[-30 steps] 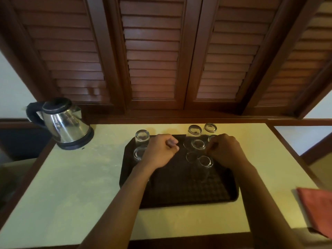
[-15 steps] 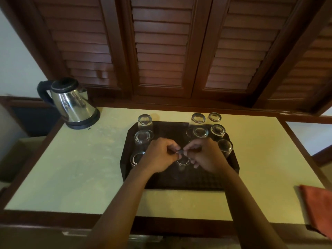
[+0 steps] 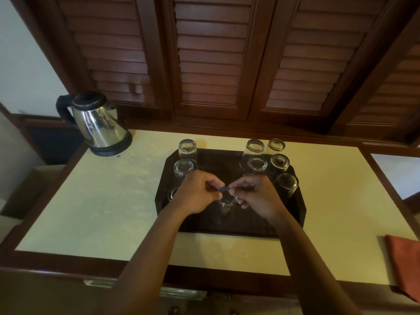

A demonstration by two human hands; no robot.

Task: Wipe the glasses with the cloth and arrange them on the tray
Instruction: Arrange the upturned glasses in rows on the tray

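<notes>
A dark tray [image 3: 297, 214] lies on the pale counter with several clear glasses standing upside down on it. Glasses line its left side [image 3: 183, 167] and its right side [image 3: 280, 162]. One glass [image 3: 227, 201] stands at the tray's middle, just below my hands. My left hand [image 3: 197, 194] and my right hand [image 3: 259, 196] meet over that glass, and both pinch a small dark object [image 3: 223, 189] between thumb and fingers. The red cloth [image 3: 404, 260] lies at the counter's right front edge, away from both hands.
A steel kettle [image 3: 100, 126] with a black handle stands at the back left of the counter [image 3: 102, 201]. Dark louvred wooden doors [image 3: 211, 57] rise behind the counter. A wooden rim edges the counter's front.
My hands came together over the tray's middle from apart among the glasses. They now pinch a small dark object between them. The view has tilted down a little.
</notes>
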